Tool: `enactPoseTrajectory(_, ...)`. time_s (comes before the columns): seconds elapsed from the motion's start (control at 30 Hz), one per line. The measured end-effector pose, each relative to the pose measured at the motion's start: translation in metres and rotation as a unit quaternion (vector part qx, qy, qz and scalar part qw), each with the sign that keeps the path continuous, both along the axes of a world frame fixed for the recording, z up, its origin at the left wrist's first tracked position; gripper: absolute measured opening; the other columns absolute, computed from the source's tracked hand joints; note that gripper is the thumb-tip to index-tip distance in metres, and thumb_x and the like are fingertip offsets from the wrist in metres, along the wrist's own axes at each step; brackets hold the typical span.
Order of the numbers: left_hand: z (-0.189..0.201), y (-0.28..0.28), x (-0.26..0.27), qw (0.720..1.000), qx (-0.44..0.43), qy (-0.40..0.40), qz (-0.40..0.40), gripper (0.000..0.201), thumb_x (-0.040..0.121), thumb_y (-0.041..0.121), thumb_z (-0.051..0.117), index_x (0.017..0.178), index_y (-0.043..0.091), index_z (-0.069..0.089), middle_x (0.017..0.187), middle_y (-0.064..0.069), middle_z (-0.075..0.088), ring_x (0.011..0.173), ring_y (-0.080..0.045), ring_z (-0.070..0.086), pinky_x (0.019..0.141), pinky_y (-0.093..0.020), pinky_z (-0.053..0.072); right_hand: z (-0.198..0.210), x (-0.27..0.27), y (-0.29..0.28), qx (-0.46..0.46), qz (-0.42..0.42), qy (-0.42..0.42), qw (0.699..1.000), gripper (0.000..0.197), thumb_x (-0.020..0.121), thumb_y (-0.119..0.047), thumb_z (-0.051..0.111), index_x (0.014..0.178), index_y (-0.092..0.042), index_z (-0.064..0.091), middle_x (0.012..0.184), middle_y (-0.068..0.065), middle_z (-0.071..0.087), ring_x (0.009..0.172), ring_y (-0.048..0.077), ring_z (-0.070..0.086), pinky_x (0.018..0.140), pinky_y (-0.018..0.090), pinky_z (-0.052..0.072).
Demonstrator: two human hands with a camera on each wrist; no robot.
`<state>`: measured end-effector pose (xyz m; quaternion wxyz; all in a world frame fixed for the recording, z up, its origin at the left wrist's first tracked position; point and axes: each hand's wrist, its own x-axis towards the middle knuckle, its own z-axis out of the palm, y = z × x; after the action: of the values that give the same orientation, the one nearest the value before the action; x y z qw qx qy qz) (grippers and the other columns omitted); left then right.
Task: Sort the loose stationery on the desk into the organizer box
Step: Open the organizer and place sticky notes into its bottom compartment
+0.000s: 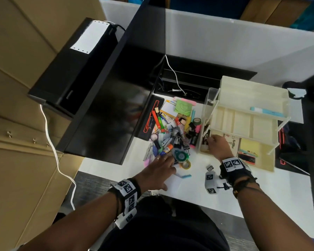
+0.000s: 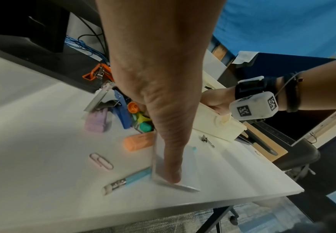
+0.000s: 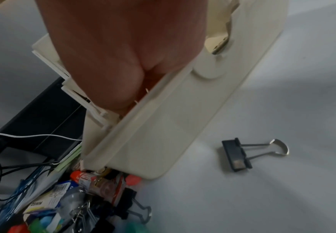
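Note:
A heap of loose stationery [image 1: 170, 134] with markers, clips and tape lies mid-desk. To its right stands the cream organizer box [image 1: 252, 98], its tiers swung open. My left hand [image 1: 161, 158] reaches flat over the heap's near edge beside a green correction tape [image 1: 180, 155]. Its thumb [image 2: 173, 170] presses a clear plastic piece [image 2: 185, 184]. My right hand [image 1: 211, 140] is down in the box's lower tray, fingers on a dark packet [image 1: 206, 135]. In the right wrist view the box wall [image 3: 163, 126] hides those fingertips.
A black binder clip [image 3: 236, 156], blue pen [image 2: 135, 177], orange highlighter [image 2: 139, 141] and paper clip [image 2: 101, 160] lie loose near the front edge. A black monitor [image 1: 107, 115] stands to the left. Sticky notes [image 1: 249, 147] fill the lower tray.

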<state>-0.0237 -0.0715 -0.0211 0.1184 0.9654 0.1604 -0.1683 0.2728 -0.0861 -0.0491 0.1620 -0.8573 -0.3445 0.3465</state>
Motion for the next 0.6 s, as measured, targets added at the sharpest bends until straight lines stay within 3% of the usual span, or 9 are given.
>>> enactPoseTrajectory(0.1,0.001,0.002,0.003,1.000,0.013,-0.006,0.006,0.065,0.066,0.056,0.086,0.111,0.015,0.064,0.123,-0.010,0.056,0.122,-0.031,0.048,0.099,-0.044,0.048,0.001,0.003,0.000,0.005,0.009,-0.033,0.999,0.031,0.100,-0.011,0.047,0.076,-0.001,0.063,0.081,0.021,0.067,0.078,0.035,0.061,0.068,0.035,0.038)
enactPoseTrajectory(0.2,-0.001,0.010,0.004,0.995,-0.062,-0.059,0.058,0.037,0.085,0.035,0.077,0.110,0.013,0.061,0.120,-0.011,0.060,0.122,-0.032,0.051,0.108,-0.047,0.042,0.001,0.001,-0.002,0.011,-0.012,-0.057,0.998,0.025,0.100,-0.016,0.054,0.101,-0.004,0.076,0.100,0.022,0.075,0.091,0.037,0.067,0.080,0.035,0.048)
enactPoseTrajectory(0.23,0.003,0.015,0.006,0.987,-0.109,-0.069,0.096,0.030,0.089,0.032,0.074,0.108,0.013,0.060,0.116,-0.009,0.062,0.119,-0.031,0.054,0.106,-0.045,0.043,0.002,-0.002,-0.003,0.016,-0.017,-0.064,0.998,0.026,0.098,-0.017,0.057,0.110,-0.005,0.077,0.103,0.022,0.076,0.097,0.038,0.069,0.084,0.035,0.050)
enactPoseTrajectory(0.3,0.013,0.025,0.008,0.959,-0.202,-0.079,0.181,0.025,0.095,0.029,0.070,0.111,0.013,0.059,0.115,-0.008,0.066,0.109,-0.029,0.061,0.090,-0.037,0.047,0.006,-0.007,-0.007,0.018,-0.026,-0.065,0.997,0.029,0.096,-0.020,0.061,0.116,-0.005,0.075,0.103,0.021,0.076,0.099,0.038,0.071,0.084,0.035,0.051)
enactPoseTrajectory(0.37,0.025,0.039,0.012,0.925,-0.265,-0.104,0.252,0.027,0.098,0.028,0.067,0.117,0.012,0.058,0.113,-0.008,0.067,0.100,-0.027,0.066,0.077,-0.032,0.047,0.017,-0.013,-0.010,0.022,-0.033,-0.069,0.997,0.026,0.095,-0.021,0.061,0.108,-0.003,0.074,0.097,0.020,0.076,0.092,0.034,0.070,0.078,0.033,0.049)
enactPoseTrajectory(0.43,0.039,0.053,0.018,0.884,-0.301,-0.151,0.324,0.028,0.098,0.030,0.068,0.119,0.014,0.058,0.108,-0.007,0.069,0.090,-0.023,0.067,0.076,-0.033,0.053,0.035,-0.023,-0.015,0.054,-0.048,-0.093,0.993,0.023,0.095,-0.019,0.057,0.087,-0.003,0.071,0.081,0.016,0.073,0.078,0.033,0.067,0.066,0.032,0.046)
enactPoseTrajectory(0.5,0.052,0.067,0.029,0.845,-0.322,-0.194,0.380,0.032,0.097,0.032,0.069,0.124,0.018,0.060,0.107,-0.003,0.070,0.086,-0.017,0.068,0.079,-0.036,0.057,0.060,-0.040,-0.020,0.116,-0.062,-0.111,0.985,0.024,0.098,-0.021,0.056,0.079,-0.010,0.064,0.072,0.007,0.067,0.071,0.032,0.064,0.059,0.032,0.043)
enactPoseTrajectory(0.53,0.057,0.075,0.037,0.831,-0.336,-0.207,0.392,0.032,0.097,0.033,0.069,0.126,0.020,0.061,0.104,-0.001,0.070,0.082,-0.014,0.067,0.077,-0.037,0.058,0.073,-0.049,-0.021,0.160,-0.053,-0.086,0.982,0.025,0.101,-0.025,0.056,0.080,-0.014,0.064,0.072,0.003,0.066,0.071,0.028,0.064,0.057,0.033,0.045)
enactPoseTrajectory(0.6,0.066,0.089,0.055,0.814,-0.371,-0.220,0.389,0.035,0.098,0.033,0.068,0.130,0.021,0.060,0.108,0.000,0.070,0.077,-0.007,0.066,0.067,-0.029,0.057,0.093,-0.065,-0.017,0.220,-0.014,0.039,0.975,0.023,0.106,-0.038,0.054,0.099,-0.022,0.068,0.086,-0.006,0.071,0.080,0.012,0.068,0.065,0.029,0.052)
